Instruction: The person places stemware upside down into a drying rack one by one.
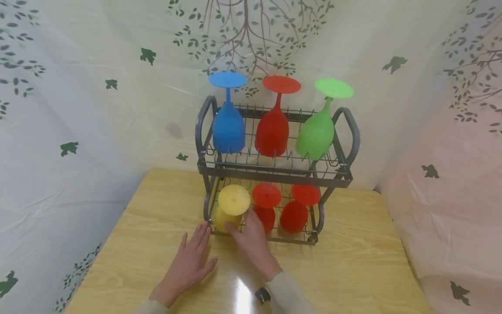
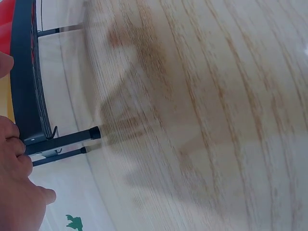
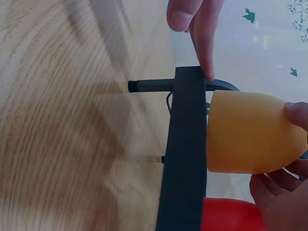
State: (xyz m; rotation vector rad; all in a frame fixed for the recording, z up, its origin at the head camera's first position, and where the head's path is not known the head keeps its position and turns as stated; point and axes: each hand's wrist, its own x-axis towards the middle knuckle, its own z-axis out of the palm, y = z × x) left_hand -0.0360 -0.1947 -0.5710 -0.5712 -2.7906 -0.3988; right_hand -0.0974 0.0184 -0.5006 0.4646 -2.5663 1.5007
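Observation:
In the head view, a yellow plastic goblet (image 1: 234, 199) stands upside down at the left of the lower tier of a black two-tier dish rack (image 1: 274, 176). My right hand (image 1: 255, 246) grips its bowl, thumb on the near side and fingers round the right. The right wrist view shows the yellow bowl (image 3: 250, 132) with its rim at the rack's front bar (image 3: 185, 144). My left hand (image 1: 190, 261) touches the rack's front left corner with straight fingers. Right of the yellow goblet stand two upturned red goblets (image 1: 266, 195), the nearer one beside my right fingers.
On the upper tier, blue (image 1: 228, 131), red (image 1: 272, 131) and green (image 1: 316, 135) goblets stand upside down. The rack stands at the back of a wooden table (image 1: 353, 261), against a leaf-patterned sheet (image 1: 168, 109). Curved handles (image 1: 354, 135) rise at both ends of the rack.

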